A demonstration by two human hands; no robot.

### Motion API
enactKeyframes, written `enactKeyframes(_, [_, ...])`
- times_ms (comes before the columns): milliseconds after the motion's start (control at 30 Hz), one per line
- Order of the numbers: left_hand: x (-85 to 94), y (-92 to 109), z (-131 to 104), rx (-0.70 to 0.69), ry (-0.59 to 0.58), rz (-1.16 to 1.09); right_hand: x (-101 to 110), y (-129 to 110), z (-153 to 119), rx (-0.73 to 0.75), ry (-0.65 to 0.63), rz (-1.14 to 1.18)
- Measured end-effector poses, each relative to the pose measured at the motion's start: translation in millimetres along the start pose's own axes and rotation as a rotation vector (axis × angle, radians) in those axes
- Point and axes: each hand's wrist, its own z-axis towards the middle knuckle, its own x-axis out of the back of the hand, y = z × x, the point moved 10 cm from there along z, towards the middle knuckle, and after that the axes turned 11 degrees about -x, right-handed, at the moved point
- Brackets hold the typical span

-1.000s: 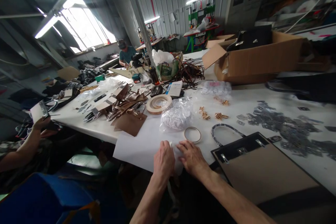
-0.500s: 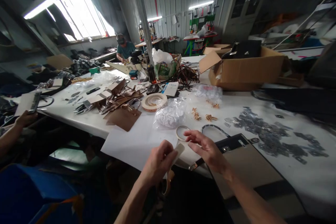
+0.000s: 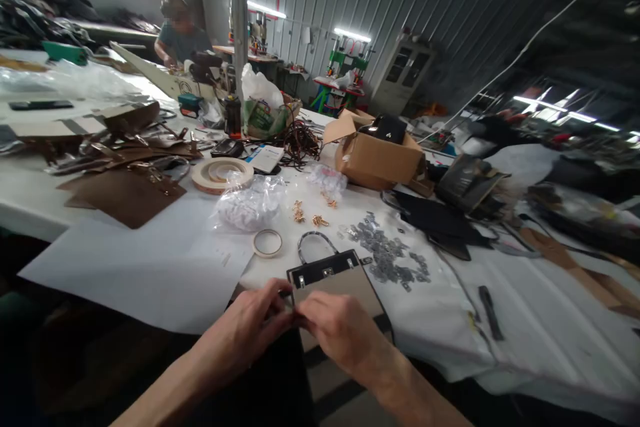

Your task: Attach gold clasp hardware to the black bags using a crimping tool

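A beige handbag [image 3: 353, 288] with black trim, small metal fittings and an arched patterned handle [image 3: 316, 236] lies at the table's front edge, its lower part hanging over. My left hand [image 3: 257, 320] is closed at the bag's upper left side, pinching the short dark side strap, whose metal end peeks out at the fingers. Right beside it, my right hand [image 3: 340, 330] is pinched shut over the same edge, fingertips nearly touching the left ones. Whatever sits between the right fingertips is hidden. Just beyond the hands lies a narrow roll of tape [image 3: 267, 243].
Grey metal plates [image 3: 383, 250] lie heaped right of the bag, gold-coloured hardware [image 3: 320, 220] beyond it. To the left are white paper [image 3: 135, 273], brown bag pieces [image 3: 127, 193], wide tape rolls [image 3: 223, 175] and a plastic bag [image 3: 250, 203]. A cardboard box [image 3: 375, 160] stands behind; a person [image 3: 183, 37] works far left.
My view has swung right. My hands, apart before with a pale tape strip in the left, have come together at the bag's left edge. That strip is no longer visible.
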Motion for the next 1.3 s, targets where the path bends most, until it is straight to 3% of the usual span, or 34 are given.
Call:
enactKeyframes(100, [-22.1,8.3,4.4,-0.052,-0.105,-0.096,3.0,1.1,-21.6,0.036,0.065,0.013])
enactKeyframes(200, [-39.8,-1.3,3.3,0.027,-0.180,-0.344,17.7,-13.0,-52.4,0.184,0.271,0.113])
enactKeyframes(267, [-44.2,-23.1,-0.6,0.154,-0.099,-0.547,28.3,-11.1,-73.5,0.245,0.393,0.223])
enactKeyframes(300, [-43.0,-36.9,-3.8,0.220,-0.009,-0.616,32.2,1.7,-78.7,0.201,0.437,0.280])
enactKeyframes(367, [-40.7,-59.0,-12.2,0.300,0.156,-0.667,36.0,57.3,-79.3,-0.077,0.536,0.390])
enactKeyframes(467, [-55.3,-59.0,-18.4,0.269,0.125,-0.647,16.8,174.1,-80.1,-0.641,0.676,0.551])
enactKeyframes(567, [-70.4,-38.8,-18.0,0.152,0.037,-0.629,-22.4,246.7,-66.2,-0.827,0.683,0.682])
enactKeyframes(633, [-73.6,-31.2,-17.3,0.106,0.044,-0.624,-43.1,270.2,-58.3,-0.862,0.695,0.676])
enactKeyframes(800, [-75.8,-40.8,-18.2,0.151,0.076,-0.618,-66.5,277.5,-50.4,-0.883,0.699,0.559])
enactKeyframes(1067, [-64.5,-62.4,-18.2,0.242,0.131,-0.522,-64.8,277.5,-45.8,-0.980,0.696,0.458])
enactKeyframes(1300, [-47.9,-47.6,-3.9,0.186,0.083,-0.356,-71.5,298.8,-40.7,-0.994,0.653,0.567])
